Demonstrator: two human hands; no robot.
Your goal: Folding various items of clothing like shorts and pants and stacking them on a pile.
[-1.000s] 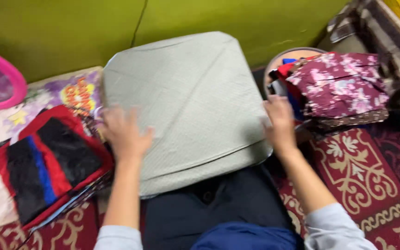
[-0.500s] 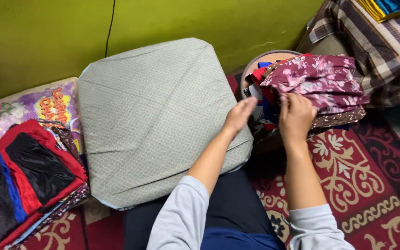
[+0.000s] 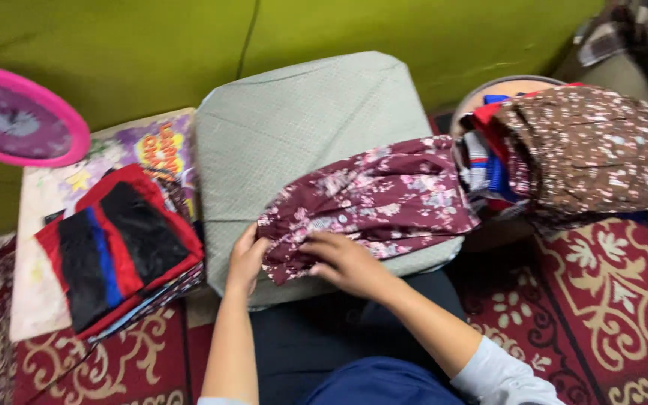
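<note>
A maroon floral garment (image 3: 384, 199) lies across the grey-green cushion (image 3: 294, 127) on my lap. My left hand (image 3: 246, 260) grips the garment's near left edge. My right hand (image 3: 348, 262) rests on its near edge, fingers curled over the cloth. To the right, a round basket (image 3: 481, 94) holds a pile of clothes topped by a brown floral garment (image 3: 590, 150).
A folded stack of red, black and blue clothes (image 3: 118, 244) sits at the left on a printed mat (image 3: 46, 195). A pink round object (image 3: 16, 124) leans on the green wall (image 3: 151, 45). A red patterned carpet (image 3: 594, 300) covers the floor.
The maroon floral garment moved from the top of the basket pile onto the cushion. Both hands came back from the basket to the cushion's near edge, holding it.
</note>
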